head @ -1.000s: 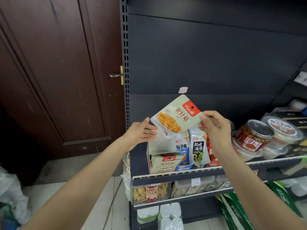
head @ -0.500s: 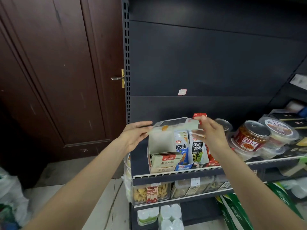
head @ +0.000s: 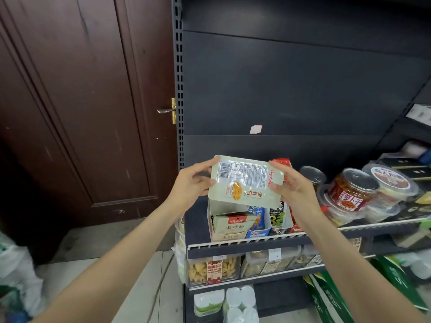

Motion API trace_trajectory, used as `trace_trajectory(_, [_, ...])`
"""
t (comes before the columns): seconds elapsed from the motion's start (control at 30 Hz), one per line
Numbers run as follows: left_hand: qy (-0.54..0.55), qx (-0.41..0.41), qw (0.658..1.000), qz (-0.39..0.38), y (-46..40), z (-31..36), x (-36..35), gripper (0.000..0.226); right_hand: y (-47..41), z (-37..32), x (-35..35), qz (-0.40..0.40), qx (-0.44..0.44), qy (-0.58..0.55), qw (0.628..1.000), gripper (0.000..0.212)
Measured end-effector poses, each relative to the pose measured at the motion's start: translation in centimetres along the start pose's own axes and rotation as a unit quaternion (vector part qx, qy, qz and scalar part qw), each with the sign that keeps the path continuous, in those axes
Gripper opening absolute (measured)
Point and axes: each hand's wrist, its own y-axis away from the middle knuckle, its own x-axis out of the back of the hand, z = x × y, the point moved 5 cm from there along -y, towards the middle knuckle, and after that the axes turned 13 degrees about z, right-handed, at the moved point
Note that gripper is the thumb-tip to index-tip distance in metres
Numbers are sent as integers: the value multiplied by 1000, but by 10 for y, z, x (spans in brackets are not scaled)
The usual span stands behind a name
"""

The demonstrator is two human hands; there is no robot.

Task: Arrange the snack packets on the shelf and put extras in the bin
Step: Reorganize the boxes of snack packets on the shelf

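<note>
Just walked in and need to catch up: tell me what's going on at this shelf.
A person is stocking snacks. Both hands, left hand and right hand, hold one pale snack packet by its side edges, back side with the barcode facing up, above an open white display box on the shelf. More of the same packets already sit in that box. Jars stand to the right. No bin is identifiable in view.

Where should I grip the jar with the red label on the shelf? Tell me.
Grip the jar by its lid rim, fingers coming from above and the front. It leans among stacked tubs, so its sides are crowded, while the lid faces out, unobstructed.
</note>
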Motion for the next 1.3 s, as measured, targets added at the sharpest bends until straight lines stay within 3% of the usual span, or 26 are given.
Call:
trace_trajectory(0.27, [36, 91, 995, 16, -4, -21, 0, 40, 2, 0, 10, 20, -67, -97, 993, 32])
trace_trajectory(0.37, [49, 152, 987, 22, -6, -32, -4, 27, 1, 0, 14, 15, -92, -133, 987, 37])
trace_trajectory(0.47, [36, 178, 983, 10, -9, -39, -9, 19, -2, -8, 15, 34, 40, 53, 997, 29])
trace_trajectory(0.57, [36, 196, 980, -3, -9, -45, -14, 18, -6, -15, 18, 88, 126, 177, 972, 13])
trace_trajectory(0.6, [3, 187, 982, -5, -9, -48, -14, 20, -6, -16, 18, 96, 139, 192, 967, 9])
trace_trajectory(0.67, [-169, 110, 979, -24, -11, -55, -9, 25, -8, -17, 17, 99, 158, 233, 955, 9])
trace_trajectory(0.73, [-354, 5, 930, -96, -10, -63, -6, 29, -11, -16, 17, 108, 176, 266, 942, 12])
trace_trajectory(0.8, [-433, -29, 880, -192, -5, -74, -8, 35, -15, -14, 17, 116, 177, 278, 937, 13])
trace_trajectory(0.87, [-449, -15, 854, -263, 1, -79, -11, 42, -18, -13, 18, 121, 176, 284, 935, 13])
trace_trajectory(0.97, [-434, -9, 847, -306, 5, -80, -16, 43, -22, -13, 17, 125, 177, 284, 934, 15])
trace_trajectory(1.3, [-440, -125, 854, -246, 1, -94, -15, 31, -26, -8, 27, 173, 172, 290, 926, 17])
